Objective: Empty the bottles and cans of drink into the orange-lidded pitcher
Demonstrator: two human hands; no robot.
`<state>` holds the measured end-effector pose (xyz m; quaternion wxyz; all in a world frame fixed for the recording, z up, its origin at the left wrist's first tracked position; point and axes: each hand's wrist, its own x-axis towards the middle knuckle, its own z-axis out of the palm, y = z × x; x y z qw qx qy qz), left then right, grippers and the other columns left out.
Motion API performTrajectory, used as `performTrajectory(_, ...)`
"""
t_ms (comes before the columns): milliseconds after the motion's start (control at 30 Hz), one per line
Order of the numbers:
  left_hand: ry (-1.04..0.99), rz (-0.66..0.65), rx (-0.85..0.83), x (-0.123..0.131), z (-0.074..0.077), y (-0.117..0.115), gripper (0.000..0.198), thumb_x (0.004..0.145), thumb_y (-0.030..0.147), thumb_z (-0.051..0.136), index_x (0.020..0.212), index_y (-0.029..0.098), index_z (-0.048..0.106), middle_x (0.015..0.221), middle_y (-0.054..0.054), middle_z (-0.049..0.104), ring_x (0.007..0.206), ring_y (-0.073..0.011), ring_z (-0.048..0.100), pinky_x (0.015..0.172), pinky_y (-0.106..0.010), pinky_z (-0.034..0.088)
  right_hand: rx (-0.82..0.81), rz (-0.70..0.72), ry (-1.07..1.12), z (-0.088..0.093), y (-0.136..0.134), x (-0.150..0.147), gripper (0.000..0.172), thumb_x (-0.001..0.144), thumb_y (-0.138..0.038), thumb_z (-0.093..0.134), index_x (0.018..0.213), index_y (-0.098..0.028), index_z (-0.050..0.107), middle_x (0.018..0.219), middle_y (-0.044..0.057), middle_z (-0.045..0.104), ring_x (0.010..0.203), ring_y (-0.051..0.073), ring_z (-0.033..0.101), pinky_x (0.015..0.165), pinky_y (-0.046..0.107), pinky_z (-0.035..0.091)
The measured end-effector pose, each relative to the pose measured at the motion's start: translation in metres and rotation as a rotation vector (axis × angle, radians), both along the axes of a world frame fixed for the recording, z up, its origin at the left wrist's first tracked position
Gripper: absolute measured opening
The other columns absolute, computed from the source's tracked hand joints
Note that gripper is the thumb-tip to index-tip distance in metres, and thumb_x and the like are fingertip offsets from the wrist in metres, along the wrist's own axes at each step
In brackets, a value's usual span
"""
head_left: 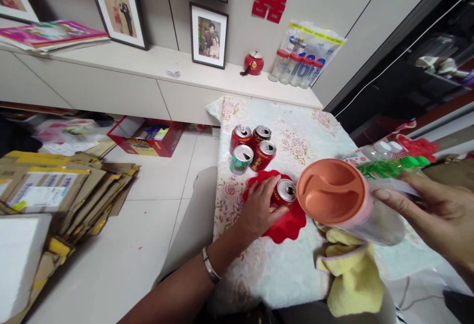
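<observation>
My left hand [261, 205] is wrapped round a red drink can [287, 191] with an opened top. That can stands in a red scalloped dish [287, 230] on the table. By its handle, my right hand [425, 205] holds a clear pitcher [381, 222] with an orange lid [331, 190]. The pitcher is tilted, its lid toward the can, and I cannot tell whether anything flows from it. Behind the dish stand a green can [241, 160] and several opened red cans [265, 156].
A yellow cloth [355, 282] hangs over the table's near edge. Green-capped bottles [392, 168] stand at the right. Flattened cardboard boxes [74, 190] and a red box [148, 141] lie on the floor at left. Jars with red lids [294, 69] line the cabinet.
</observation>
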<state>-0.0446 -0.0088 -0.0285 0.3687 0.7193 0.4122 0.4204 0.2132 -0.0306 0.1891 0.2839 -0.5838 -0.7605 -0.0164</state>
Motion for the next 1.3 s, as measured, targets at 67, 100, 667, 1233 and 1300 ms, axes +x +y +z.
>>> performTrajectory(67, 0.0, 0.003, 0.001, 0.0001, -0.0007, 0.0001, 0.076, 0.092, 0.027, 0.078, 0.16, 0.024, 0.045, 0.162, -0.019, 0.062, 0.151, -0.041, 0.059, 0.129, -0.07, 0.041, 0.013, 0.012, -0.016, -0.0001, 0.0, 0.0008, 0.061, 0.086, -0.076, 0.075, 0.056, -0.023, 0.064, 0.045, -0.004, 0.049, 0.038, 0.012, 0.045, 0.035, 0.022, 0.036)
performTrajectory(100, 0.0, 0.002, 0.002, 0.0001, -0.0009, 0.0001, 0.076, 0.092, 0.028, 0.079, 0.16, 0.024, 0.045, 0.162, -0.019, 0.062, 0.151, -0.041, 0.059, 0.129, -0.071, 0.041, 0.023, 0.016, -0.024, -0.0001, -0.0001, 0.0012, 0.061, 0.086, -0.076, 0.075, 0.057, -0.023, 0.064, 0.045, -0.005, 0.049, 0.037, 0.011, 0.045, 0.035, 0.022, 0.035)
performTrajectory(667, -0.006, 0.014, 0.04, 0.001, -0.0032, 0.0001, 0.077, 0.092, 0.028, 0.079, 0.161, 0.023, 0.045, 0.161, -0.02, 0.063, 0.149, -0.0415, 0.06, 0.127, -0.072, 0.044, 0.034, 0.095, -0.043, 0.0037, 0.0014, 0.0015, 0.056, 0.091, -0.07, 0.073, 0.059, -0.025, 0.062, 0.044, -0.006, 0.047, 0.034, 0.012, 0.044, 0.032, 0.02, 0.036)
performTrajectory(1233, -0.011, 0.006, 0.025, 0.0, -0.0023, -0.0001, 0.077, 0.093, 0.028, 0.079, 0.161, 0.025, 0.044, 0.162, -0.019, 0.062, 0.151, -0.0411, 0.059, 0.128, -0.073, 0.042, 0.018, 0.044, -0.044, 0.0004, -0.0011, 0.009, 0.056, 0.089, -0.073, 0.074, 0.061, -0.025, 0.066, 0.046, -0.005, 0.049, 0.036, 0.012, 0.045, 0.033, 0.022, 0.036)
performTrajectory(1300, -0.016, 0.006, 0.033, -0.0002, -0.0024, 0.0001, 0.077, 0.092, 0.028, 0.08, 0.161, 0.025, 0.045, 0.162, -0.019, 0.062, 0.151, -0.0409, 0.059, 0.128, -0.071, 0.043, 0.005, 0.046, -0.043, 0.0004, -0.0017, 0.0091, 0.056, 0.089, -0.072, 0.073, 0.061, -0.025, 0.066, 0.046, -0.005, 0.049, 0.036, 0.012, 0.045, 0.033, 0.022, 0.036)
